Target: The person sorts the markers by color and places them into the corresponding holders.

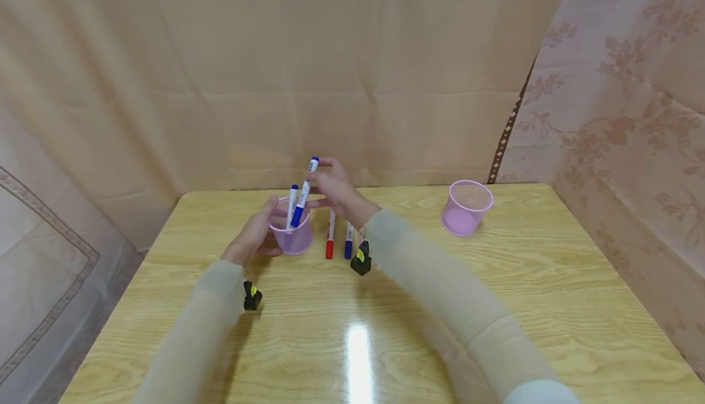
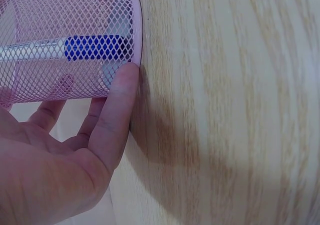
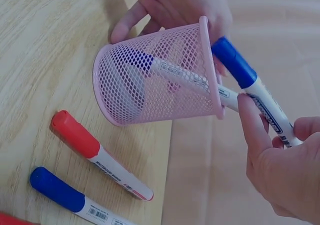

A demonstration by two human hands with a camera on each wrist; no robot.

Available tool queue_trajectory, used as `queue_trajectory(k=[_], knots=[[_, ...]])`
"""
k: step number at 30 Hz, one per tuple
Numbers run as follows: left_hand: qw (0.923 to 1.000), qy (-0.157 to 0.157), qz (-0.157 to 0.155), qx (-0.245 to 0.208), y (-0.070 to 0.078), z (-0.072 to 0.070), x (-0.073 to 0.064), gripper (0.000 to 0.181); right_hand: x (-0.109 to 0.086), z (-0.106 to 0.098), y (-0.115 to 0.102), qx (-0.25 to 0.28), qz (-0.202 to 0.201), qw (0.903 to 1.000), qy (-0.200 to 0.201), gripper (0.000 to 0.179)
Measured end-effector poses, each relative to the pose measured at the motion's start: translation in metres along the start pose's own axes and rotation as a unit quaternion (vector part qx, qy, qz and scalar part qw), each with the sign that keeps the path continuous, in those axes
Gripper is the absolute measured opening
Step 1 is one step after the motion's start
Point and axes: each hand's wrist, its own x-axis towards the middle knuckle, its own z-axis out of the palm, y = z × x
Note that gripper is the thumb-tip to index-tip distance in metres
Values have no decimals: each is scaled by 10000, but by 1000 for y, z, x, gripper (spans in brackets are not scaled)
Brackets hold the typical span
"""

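Note:
My left hand (image 1: 253,232) holds a pink mesh pen cup (image 1: 294,243) upright at the table's back left, one finger low by its base in the left wrist view. Inside leans a white whiteboard marker (image 1: 292,202), its blue cap (image 2: 95,47) down, seen through the mesh. Above the rim, my right hand (image 1: 338,191) pinches a second blue-capped whiteboard marker (image 3: 270,107), tilted with the cap pointing down at the cup's mouth. A red marker (image 3: 100,155) and a blue marker (image 3: 65,195) lie side by side on the table, right of the cup.
Another pink mesh cup (image 1: 462,219) stands at the back right of the wooden table (image 1: 308,343). A red end (image 3: 15,220) of one more marker shows at the right wrist view's corner. Beige curtain (image 1: 275,86) hangs behind the table.

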Motion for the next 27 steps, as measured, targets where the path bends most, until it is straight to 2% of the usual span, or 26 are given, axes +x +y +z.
queue_trajectory(k=[9,27], knots=[[10000,14,-39,16,-1,1,0,89,1,6,7,-13,-206,9998,36,47],[10000,48,-62,5,0,0,0,88,2,12,13,-477,-412,9980,-14,46]])
